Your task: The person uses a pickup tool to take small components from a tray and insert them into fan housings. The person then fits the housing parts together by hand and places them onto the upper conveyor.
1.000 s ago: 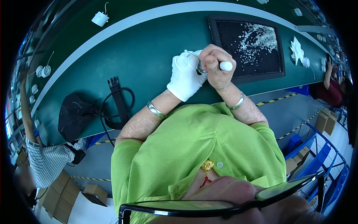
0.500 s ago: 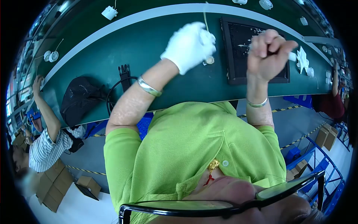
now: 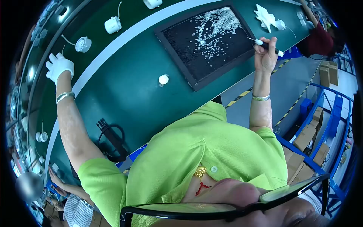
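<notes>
Fingers [image 3: 273,43] of our right hand [image 3: 266,58] wrap a pen-like tool [image 3: 264,45] beside a black tray [image 3: 225,68], a white piece [image 3: 163,79] lies on our bench [image 3: 132,96], and, farther out, our gloved left hand [image 3: 60,69] splays unladen near a white fitting [image 3: 83,44].

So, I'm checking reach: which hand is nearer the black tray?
Right: the right hand is just right of the black tray; the left hand is far to its left.

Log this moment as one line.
white-gloved left hand: beyond curved white strip | bare right hand: holding slim black-and-white tool | black rectangular tray: tiny white pieces inside
</notes>
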Demonstrator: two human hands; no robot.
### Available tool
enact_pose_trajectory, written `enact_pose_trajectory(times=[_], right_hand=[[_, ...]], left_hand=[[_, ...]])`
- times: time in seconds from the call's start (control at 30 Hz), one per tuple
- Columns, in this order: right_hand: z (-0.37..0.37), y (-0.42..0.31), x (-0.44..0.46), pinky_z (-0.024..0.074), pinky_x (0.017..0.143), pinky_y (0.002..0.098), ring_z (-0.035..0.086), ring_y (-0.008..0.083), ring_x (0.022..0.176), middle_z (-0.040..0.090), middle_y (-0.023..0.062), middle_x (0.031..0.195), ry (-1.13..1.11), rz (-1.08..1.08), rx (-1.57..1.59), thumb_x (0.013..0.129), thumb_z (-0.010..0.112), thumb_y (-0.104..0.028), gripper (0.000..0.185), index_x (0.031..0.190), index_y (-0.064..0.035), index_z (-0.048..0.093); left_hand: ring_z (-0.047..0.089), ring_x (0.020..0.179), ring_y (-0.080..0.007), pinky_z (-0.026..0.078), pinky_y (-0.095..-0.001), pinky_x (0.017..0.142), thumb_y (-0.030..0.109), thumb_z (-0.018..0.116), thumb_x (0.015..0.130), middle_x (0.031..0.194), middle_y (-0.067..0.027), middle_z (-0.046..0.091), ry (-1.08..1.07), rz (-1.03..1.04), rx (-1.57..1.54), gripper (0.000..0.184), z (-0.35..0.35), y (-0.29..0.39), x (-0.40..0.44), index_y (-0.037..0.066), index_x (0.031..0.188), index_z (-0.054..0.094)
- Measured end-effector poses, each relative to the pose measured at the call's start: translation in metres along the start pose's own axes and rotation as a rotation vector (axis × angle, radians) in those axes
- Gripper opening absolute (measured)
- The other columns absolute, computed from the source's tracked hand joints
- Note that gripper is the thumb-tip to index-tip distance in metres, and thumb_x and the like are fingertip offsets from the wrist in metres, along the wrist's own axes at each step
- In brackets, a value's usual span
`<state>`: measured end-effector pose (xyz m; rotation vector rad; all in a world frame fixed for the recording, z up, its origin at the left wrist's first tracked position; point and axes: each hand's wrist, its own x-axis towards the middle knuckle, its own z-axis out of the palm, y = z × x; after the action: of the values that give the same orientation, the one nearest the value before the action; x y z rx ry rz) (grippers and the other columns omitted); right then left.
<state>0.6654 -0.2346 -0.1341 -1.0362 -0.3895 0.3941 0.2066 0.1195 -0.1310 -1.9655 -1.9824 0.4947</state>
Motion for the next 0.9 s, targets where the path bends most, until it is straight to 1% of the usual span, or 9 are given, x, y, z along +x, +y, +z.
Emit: enact_pose_trajectory(times=[0.03,0.07,0.13,0.17,0.3,0.5,0.7,0.8,0.9], right_hand=[[-0.004,0.002,0.001,0.0321,0.045,0.0209,0.04,0.0105,0.049,0.064,0.0152,0.083,-0.007,0.01,-0.057,0.095,0.06,-0.033,0.04,0.079,0.0037,0.065],[-0.001,0.004,0.0,0.0321,0.045,0.0209,0.04,0.0105,0.049,0.064,0.0152,0.083,0.004,0.004,-0.063,0.095,0.06,-0.033,0.04,0.079,0.0037,0.065],[0.009,0.012,-0.005,0.0331,0.045,0.0194,0.043,0.0092,0.049,0.065,0.0133,0.08,-0.007,-0.05,-0.352,0.093,0.064,-0.025,0.031,0.078,0.0023,0.065],[0.014,0.018,-0.005,0.0335,0.046,0.0187,0.043,0.0089,0.049,0.065,0.0117,0.078,-0.008,-0.074,-0.39,0.092,0.066,-0.024,0.029,0.078,0.0019,0.065],[0.024,0.028,-0.005,0.0351,0.047,0.0181,0.044,0.0081,0.05,0.064,0.0076,0.072,0.011,-0.084,-0.498,0.088,0.069,-0.022,0.026,0.078,0.0015,0.066],[0.019,0.029,-0.002,0.0363,0.049,0.0182,0.045,0.0078,0.051,0.065,0.0052,0.071,-0.048,-0.064,-0.681,0.086,0.071,-0.022,0.024,0.079,0.001,0.068],[0.026,0.032,-0.011,0.0371,0.051,0.0184,0.046,0.0072,0.053,0.065,0.0036,0.07,-0.073,-0.121,-0.77,0.085,0.072,-0.022,0.023,0.078,0.0,0.07],[0.033,0.032,-0.017,0.0376,0.051,0.0183,0.047,0.0068,0.054,0.065,0.0031,0.068,-0.139,-0.346,-0.924,0.085,0.072,-0.024,0.024,0.078,-0.0002,0.07],[0.025,0.036,-0.014,0.0379,0.051,0.0182,0.046,0.0067,0.053,0.065,0.0028,0.068,-0.08,-0.311,-0.769,0.084,0.072,-0.025,0.026,0.078,-0.0005,0.07]], left_hand=[[0.025,0.14,-0.0327,0.035,-0.0505,0.102,0.018,0.049,0.089,0.152,-0.0118,0.029,0.07,0.019,0.055,0.049,-0.01,0.007,-0.011,0.008,0.137,0.045],[0.036,0.134,-0.0341,0.04,-0.0492,0.099,0.02,0.054,0.086,0.147,-0.0147,0.037,0.14,0.066,-0.017,0.052,-0.019,0.012,-0.025,0.006,0.136,0.046],[0.05,0.123,-0.0342,0.045,-0.0445,0.096,0.03,0.057,0.087,0.138,-0.0171,0.048,0.02,0.231,-0.403,0.055,0.026,0.012,0.01,0.005,0.135,0.046],[0.05,0.123,-0.0342,0.045,-0.0445,0.096,0.03,0.057,0.087,0.138,-0.0171,0.048,0.019,0.236,-0.405,0.055,0.032,0.021,0.004,0.005,0.135,0.046],[0.06,0.109,-0.033,0.049,-0.0396,0.093,0.041,0.059,0.086,0.128,-0.0181,0.057,0.033,0.109,-0.733,0.062,0.034,0.042,-0.009,0.002,0.133,0.048],[0.062,0.107,-0.03,0.048,-0.0377,0.094,0.045,0.062,0.085,0.124,-0.0179,0.059,0.157,-0.053,-0.7,0.065,0.039,0.05,-0.019,0.0,0.131,0.05],[0.064,0.102,-0.0258,0.049,-0.0342,0.091,0.037,0.074,0.079,0.116,-0.0183,0.063,0.209,0.024,-1.435,0.067,-0.007,0.05,-0.078,-0.001,0.129,0.051],[0.065,0.099,-0.025,0.05,-0.0335,0.089,0.03,0.075,0.078,0.113,-0.019,0.065,0.283,0.089,-1.354,0.064,-0.042,0.068,-0.152,-0.002,0.128,0.051],[0.066,0.091,-0.0243,0.052,-0.0334,0.082,0.021,0.079,0.074,0.11,-0.0185,0.064,0.156,0.131,-1.323,0.063,-0.05,0.087,-0.207,-0.003,0.126,0.053]])
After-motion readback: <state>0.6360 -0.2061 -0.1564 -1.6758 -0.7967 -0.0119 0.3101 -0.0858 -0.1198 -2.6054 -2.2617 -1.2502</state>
